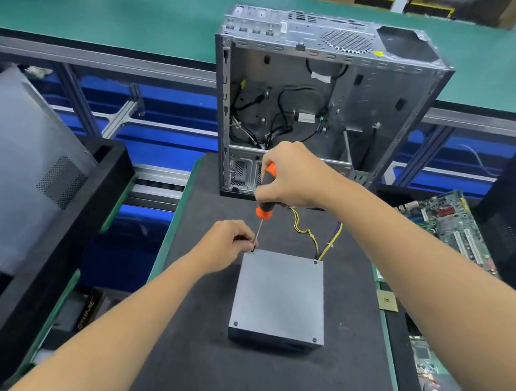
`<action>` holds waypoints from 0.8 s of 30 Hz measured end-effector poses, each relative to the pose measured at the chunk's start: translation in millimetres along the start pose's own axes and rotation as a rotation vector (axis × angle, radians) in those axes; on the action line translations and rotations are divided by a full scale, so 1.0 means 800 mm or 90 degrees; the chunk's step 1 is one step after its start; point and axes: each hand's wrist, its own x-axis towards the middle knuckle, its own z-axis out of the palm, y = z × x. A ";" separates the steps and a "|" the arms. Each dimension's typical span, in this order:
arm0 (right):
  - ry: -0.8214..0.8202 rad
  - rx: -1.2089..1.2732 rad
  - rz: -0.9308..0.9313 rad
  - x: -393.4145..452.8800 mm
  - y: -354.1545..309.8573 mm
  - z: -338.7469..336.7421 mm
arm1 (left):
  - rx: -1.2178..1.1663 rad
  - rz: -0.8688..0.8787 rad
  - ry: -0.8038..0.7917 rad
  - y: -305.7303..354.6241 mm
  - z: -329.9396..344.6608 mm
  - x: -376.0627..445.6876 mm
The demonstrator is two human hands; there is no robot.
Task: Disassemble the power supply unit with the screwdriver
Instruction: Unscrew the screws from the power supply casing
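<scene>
A grey metal power supply unit (280, 295) lies flat on the black mat (251, 383), with yellow and black cables (315, 236) running from its far edge. My right hand (291, 177) grips the orange-and-black handle of a screwdriver (264, 203) held upright. Its tip rests on the screw at the unit's far left corner. My left hand (223, 244) pinches the thin shaft just above that corner. Screws show at the other three corners of the lid.
An open, gutted computer case (321, 103) stands upright just behind the mat. A grey side panel (5, 171) leans in a black bin at the left. Circuit boards (451, 226) and a drive lie in black trays at the right. A green conveyor (144, 10) runs behind.
</scene>
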 end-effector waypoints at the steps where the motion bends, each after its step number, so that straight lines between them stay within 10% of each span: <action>1: -0.001 0.000 0.000 0.001 0.001 -0.001 | 0.000 0.001 0.009 0.000 0.001 0.000; 24: -0.260 -0.183 -0.037 0.014 -0.028 -0.028 | -0.102 -0.068 0.042 -0.010 0.005 -0.009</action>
